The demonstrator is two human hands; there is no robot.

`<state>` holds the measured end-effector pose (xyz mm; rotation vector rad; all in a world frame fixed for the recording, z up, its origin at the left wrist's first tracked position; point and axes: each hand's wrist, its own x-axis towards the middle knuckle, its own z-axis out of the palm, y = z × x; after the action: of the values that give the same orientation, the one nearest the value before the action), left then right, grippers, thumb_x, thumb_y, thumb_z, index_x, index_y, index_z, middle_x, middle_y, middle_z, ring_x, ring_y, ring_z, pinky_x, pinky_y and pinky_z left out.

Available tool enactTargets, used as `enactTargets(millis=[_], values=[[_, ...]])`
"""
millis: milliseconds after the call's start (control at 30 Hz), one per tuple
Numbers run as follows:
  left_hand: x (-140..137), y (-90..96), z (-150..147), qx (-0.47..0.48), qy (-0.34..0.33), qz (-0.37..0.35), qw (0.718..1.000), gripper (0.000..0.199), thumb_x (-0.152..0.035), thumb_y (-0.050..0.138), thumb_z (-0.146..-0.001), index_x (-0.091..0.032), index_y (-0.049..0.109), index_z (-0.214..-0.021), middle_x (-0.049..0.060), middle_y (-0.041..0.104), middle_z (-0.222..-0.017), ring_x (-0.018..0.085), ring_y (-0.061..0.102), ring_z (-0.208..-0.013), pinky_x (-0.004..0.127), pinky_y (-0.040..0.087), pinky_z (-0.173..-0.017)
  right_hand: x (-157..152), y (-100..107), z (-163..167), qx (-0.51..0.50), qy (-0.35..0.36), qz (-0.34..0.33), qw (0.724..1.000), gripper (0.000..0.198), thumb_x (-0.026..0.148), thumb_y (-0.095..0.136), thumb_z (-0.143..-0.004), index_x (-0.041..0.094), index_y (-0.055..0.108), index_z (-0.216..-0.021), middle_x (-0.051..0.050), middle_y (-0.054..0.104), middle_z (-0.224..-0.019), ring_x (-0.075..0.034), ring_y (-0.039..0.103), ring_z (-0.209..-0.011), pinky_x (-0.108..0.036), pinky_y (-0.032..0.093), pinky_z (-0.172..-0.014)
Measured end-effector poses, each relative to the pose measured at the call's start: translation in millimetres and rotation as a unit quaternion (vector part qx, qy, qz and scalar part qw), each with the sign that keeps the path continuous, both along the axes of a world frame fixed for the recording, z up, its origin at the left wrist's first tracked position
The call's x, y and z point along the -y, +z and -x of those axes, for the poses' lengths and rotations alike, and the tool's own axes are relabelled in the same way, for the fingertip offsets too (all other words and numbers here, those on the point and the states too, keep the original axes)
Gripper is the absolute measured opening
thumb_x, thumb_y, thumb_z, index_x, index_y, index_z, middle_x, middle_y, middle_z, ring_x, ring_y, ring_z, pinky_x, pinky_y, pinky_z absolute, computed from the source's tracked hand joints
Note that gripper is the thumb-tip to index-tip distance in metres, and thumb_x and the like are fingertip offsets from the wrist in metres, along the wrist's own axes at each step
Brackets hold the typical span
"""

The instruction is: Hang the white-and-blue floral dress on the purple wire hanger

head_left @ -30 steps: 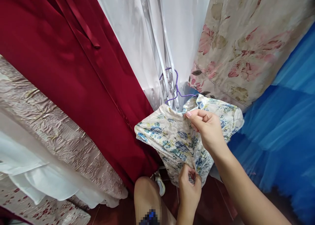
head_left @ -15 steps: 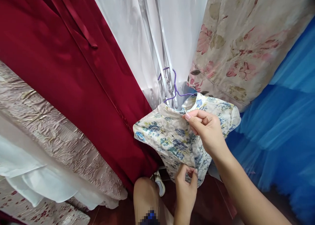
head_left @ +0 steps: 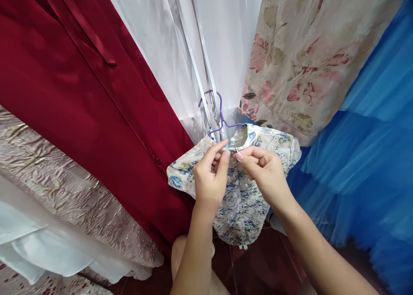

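Observation:
A white floral dress (head_left: 245,204) with blue and yellow flowers hangs by its shoulders on a purple hanger (head_left: 222,110). My left hand (head_left: 211,174) pinches the dress's neckline between thumb and fingers, its index finger stretched toward the hanger. Just to its right, my right hand (head_left: 264,168) pinches the neckline at the top of the centre seam. Something small at that spot, perhaps a fastener, is too tiny to make out. Both sets of fingertips are close together, and the left hand covers part of the dress front.
White straps (head_left: 193,62) run down to the hanger in front of a white gown (head_left: 222,41). A red satin gown (head_left: 97,97) hangs at left, a pink-flowered dress (head_left: 300,62) and a blue tulle skirt (head_left: 355,170) at right. Below lies a dark red tiled floor (head_left: 258,265).
My left hand has risen from the lower front of the dress to the neckline. My right hand keeps its pinch there. The view has shifted slightly.

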<state>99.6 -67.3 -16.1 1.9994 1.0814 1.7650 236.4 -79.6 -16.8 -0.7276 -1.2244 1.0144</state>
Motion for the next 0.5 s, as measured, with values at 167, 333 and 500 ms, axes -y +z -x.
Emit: enactTargets(millis=[167, 333, 500], values=[[-6, 4.0, -6, -0.006, 0.0, -0.014, 1.0, 0.015, -0.029, 0.059, -0.096, -0.017, 0.065, -0.09, 0.001, 0.065, -0.078, 0.013, 0.06, -0.071, 0.022, 0.047, -0.065, -5, -6, 3, -0.009, 0.014, -0.009, 1.0, 0.03, 0.042, 0.069, -0.088, 0.017, 0.06, -0.075, 0.009, 0.036, -0.049, -0.007, 0.024, -0.045, -0.023, 0.017, -0.044], [-4, 1.2, -10, 0.026, 0.015, -0.024, 0.999, 0.015, -0.028, 0.056, -0.097, -0.017, 0.062, -0.089, 0.0, 0.059, -0.077, 0.012, 0.058, -0.071, 0.023, 0.047, -0.066, -9, -17, 8, -0.035, 0.036, -0.024, 0.998, 0.03, 0.038, 0.068, -0.09, 0.018, 0.055, -0.072, 0.01, 0.033, -0.052, -0.007, 0.021, -0.048, -0.023, 0.015, -0.046], [-9, 1.6, -12, 0.032, 0.041, -0.037, 0.998, 0.016, -0.028, 0.056, -0.098, -0.017, 0.061, -0.087, 0.0, 0.056, -0.075, 0.012, 0.056, -0.07, 0.023, 0.046, -0.067, -9, -23, 9, -0.04, 0.045, -0.015, 0.998, 0.031, 0.037, 0.066, -0.091, 0.018, 0.052, -0.072, 0.01, 0.033, -0.05, -0.007, 0.021, -0.047, -0.023, 0.015, -0.046]])
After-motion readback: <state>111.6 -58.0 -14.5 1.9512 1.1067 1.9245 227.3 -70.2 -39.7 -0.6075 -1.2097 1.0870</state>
